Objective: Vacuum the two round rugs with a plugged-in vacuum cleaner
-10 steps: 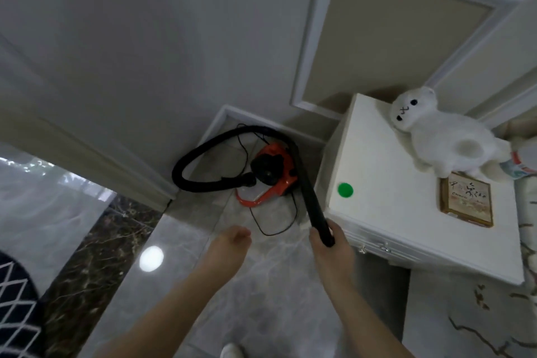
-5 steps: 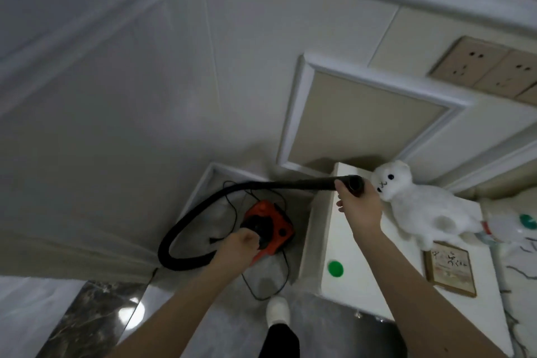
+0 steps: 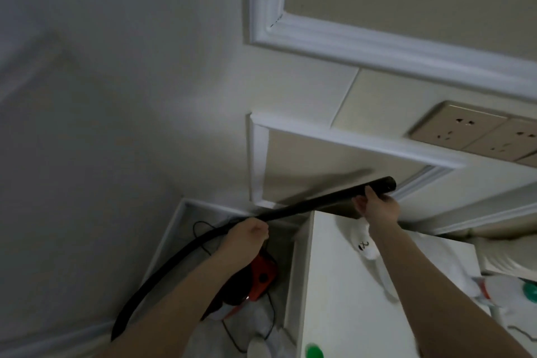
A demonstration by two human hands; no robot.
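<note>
A small red and black vacuum cleaner (image 3: 261, 273) hangs in the gap between the wall and a white cabinet, partly hidden behind my left forearm. Its black hose (image 3: 180, 256) curves up from the lower left and continues into a rigid black tube (image 3: 319, 199). My right hand (image 3: 376, 206) grips the tube near its open end, held high in front of the wall. My left hand (image 3: 245, 241) is closed at the top of the vacuum; what it grips is hidden. A thin black cord (image 3: 270, 320) dangles below the vacuum. No rug is in view.
The white cabinet (image 3: 343, 285) stands right of the vacuum with a white plush toy (image 3: 364, 244) and a green dot (image 3: 315, 353) on top. Beige wall sockets (image 3: 465, 131) sit at the upper right. White wall mouldings frame the corner. A white shoe tip (image 3: 258, 347) shows at the bottom.
My right hand has raised the tube higher and further right. My left hand has closed on the vacuum's top and lifted it off the floor. The view has tilted up toward the wall.
</note>
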